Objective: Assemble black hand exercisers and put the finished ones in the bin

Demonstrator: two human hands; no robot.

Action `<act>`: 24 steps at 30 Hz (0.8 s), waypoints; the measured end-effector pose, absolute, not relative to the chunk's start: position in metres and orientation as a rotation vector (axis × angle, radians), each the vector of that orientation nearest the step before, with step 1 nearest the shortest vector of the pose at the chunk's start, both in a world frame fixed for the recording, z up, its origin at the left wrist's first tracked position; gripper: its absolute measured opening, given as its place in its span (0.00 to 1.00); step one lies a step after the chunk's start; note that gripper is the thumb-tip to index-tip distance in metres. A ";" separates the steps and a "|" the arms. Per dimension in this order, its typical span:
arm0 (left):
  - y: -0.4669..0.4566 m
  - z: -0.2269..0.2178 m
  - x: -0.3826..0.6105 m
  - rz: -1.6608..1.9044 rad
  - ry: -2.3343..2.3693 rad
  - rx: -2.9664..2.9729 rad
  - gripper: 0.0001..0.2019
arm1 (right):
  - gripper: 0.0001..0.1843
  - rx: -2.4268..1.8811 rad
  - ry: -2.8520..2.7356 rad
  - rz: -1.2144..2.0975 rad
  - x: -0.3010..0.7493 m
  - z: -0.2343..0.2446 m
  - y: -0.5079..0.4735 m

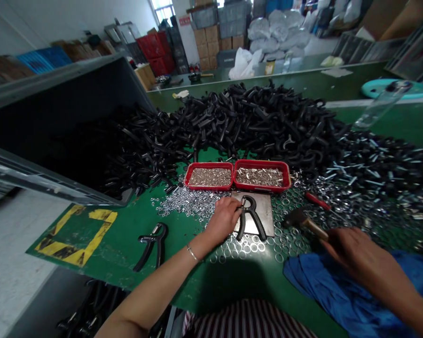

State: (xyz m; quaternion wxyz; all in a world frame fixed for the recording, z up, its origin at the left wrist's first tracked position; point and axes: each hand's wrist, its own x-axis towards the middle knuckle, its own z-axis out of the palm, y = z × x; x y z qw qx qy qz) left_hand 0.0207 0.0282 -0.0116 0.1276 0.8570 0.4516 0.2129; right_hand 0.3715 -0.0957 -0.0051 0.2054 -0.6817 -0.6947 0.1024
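Right fingers: wrapped around the wooden handle of a hammer (298, 218); the right hand (352, 249) sits at 4 o'clock from the steel plate (267, 206), the hammer's head at 3 o'clock.
Blue cloth (338, 286): bunched at 4 o'clock, below the right hand.
Spare hand grip (160, 244): lying on the green bench (123, 230) between 8 and 9 o'clock, legs spread.
Left fingers: narrow, the left hand (223, 216) closed on the upper left of the black hand grip (257, 223), by its spring.
Black hand grip: flat on the steel plate, legs apart toward 6 o'clock.
Loose rings (254, 246): scattered around the plate, thickest at 3 and 6.
Screwdriver (317, 201): red handle, just beyond the hammer.
Red trays: left tray (207, 188) at 10 o'clock, right tray (262, 189) at 12, ends touching, both holding small metal pieces.
Bolts (366, 159): heaped between 2 and 3.
Black parts (254, 122): large mound at 12.
Grey crate (56, 184): tipped open between 9 and 10.
Clear bottle (379, 110): 2 o'clock.
White bag (245, 65): 12, far back.
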 end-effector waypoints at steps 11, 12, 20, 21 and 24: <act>0.182 0.007 -0.042 0.346 1.874 2.464 0.06 | 0.21 -1.831 -1.845 0.863 0.320 0.048 -0.056; 0.184 0.004 -0.043 0.370 1.858 2.469 0.06 | 0.22 -1.801 -1.826 0.859 0.305 0.055 -0.053; 0.175 -0.014 -0.053 0.613 1.805 2.340 0.09 | 0.24 -1.655 -2.043 1.318 0.261 0.038 -0.017; 0.177 -0.015 -0.054 0.680 1.792 2.316 0.09 | 0.25 -1.660 -1.996 1.291 0.262 0.038 -0.017; 0.179 -0.014 -0.055 0.923 1.759 2.239 0.07 | 0.25 -1.677 -1.932 1.119 0.265 0.036 -0.020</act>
